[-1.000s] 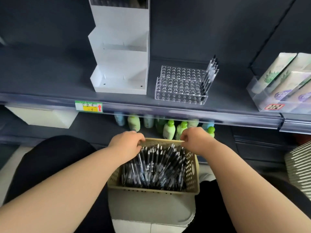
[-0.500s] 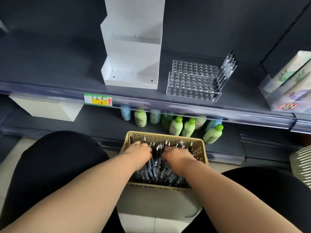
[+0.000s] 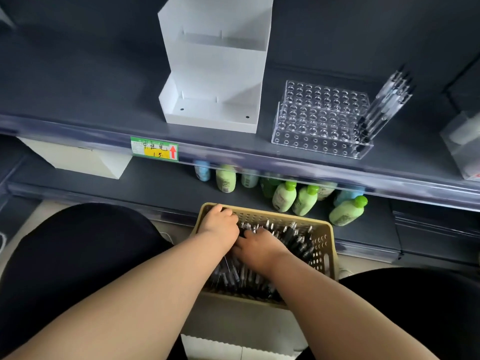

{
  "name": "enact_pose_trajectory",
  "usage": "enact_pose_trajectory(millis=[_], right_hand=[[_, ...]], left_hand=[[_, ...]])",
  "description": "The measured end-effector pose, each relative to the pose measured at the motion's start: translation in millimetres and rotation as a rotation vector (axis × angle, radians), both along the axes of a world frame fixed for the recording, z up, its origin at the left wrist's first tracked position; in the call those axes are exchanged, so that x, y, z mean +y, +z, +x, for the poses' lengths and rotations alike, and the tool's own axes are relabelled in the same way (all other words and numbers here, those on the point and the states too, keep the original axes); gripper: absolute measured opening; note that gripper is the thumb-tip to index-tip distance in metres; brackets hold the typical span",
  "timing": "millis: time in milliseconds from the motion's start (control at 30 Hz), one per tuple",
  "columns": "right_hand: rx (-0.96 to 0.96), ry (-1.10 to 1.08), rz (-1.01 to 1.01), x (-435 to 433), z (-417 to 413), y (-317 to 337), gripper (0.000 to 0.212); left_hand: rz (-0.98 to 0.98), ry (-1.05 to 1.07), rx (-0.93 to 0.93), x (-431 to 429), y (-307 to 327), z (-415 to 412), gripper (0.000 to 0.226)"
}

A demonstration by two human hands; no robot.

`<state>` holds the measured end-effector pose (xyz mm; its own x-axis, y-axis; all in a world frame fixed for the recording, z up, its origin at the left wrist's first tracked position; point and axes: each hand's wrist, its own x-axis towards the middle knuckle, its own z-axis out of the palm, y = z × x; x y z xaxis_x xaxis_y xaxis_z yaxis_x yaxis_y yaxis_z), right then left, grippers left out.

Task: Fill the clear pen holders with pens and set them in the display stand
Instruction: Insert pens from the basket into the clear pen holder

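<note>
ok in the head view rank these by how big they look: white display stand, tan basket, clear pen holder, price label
1. white display stand and tan basket: roughly alike; the basket is nearer the camera and partly covered, so unranked
2. clear pen holder
3. price label, smallest

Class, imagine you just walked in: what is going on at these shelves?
A person has the left hand and right hand down among the pens in a tan basket; whether either grips any is hidden. On the shelf above, the clear pen holder has pens only at its right end, and the white display stand shows no holder in its visible tiers.
</note>
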<state>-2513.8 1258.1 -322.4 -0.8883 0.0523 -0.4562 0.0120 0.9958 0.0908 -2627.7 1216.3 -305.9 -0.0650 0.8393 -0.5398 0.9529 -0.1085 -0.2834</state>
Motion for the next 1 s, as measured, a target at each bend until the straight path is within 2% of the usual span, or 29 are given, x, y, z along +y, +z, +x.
enact_pose_trajectory(millis=[167,267,367,500,600,700,833,900,1000], right_hand=[[0.032,0.032,-0.01,4.9,3.7,1.7,0.034],[0.076,-0.043,-0.052,6.4,10.7,3.8,0.044],[0.174,-0.183,-0.111,8.1,17.3,10.3,0.052],[0.404,-0.426,-0.247,7.8,25.0,25.2,0.029],[0.636,-0.646,-0.387,7.4,31.5,40.2,0.02],[0.806,-0.832,-0.523,10.2,35.6,57.0,0.01],[1.105,-0.964,-0.578,24.8,38.8,84.2,0.003],[1.245,-1.001,-0.579,37.9,43.5,105.7,0.015],[1.435,-1.009,-0.693,61.5,54.2,148.1,0.028]], left_hand=[[0.045,-0.073,0.036,1.7,7.1,-2.7,0.024],[0.1,-0.095,0.043,-1.0,11.6,-1.6,0.023],[0.195,-0.029,0.003,-4.9,16.7,-2.2,0.022],[0.286,0.111,-0.066,-11.7,26.6,-5.8,0.027],[0.358,0.188,-0.151,-19.6,35.3,-6.8,0.044],[0.436,0.241,-0.269,-22.7,41.7,-5.7,0.053],[0.617,0.462,-0.569,-20.0,56.8,-1.9,0.028],[0.718,0.573,-0.72,-12.1,68.4,-0.7,0.018],[0.875,0.667,-0.947,9.2,93.0,-0.7,0.014]])
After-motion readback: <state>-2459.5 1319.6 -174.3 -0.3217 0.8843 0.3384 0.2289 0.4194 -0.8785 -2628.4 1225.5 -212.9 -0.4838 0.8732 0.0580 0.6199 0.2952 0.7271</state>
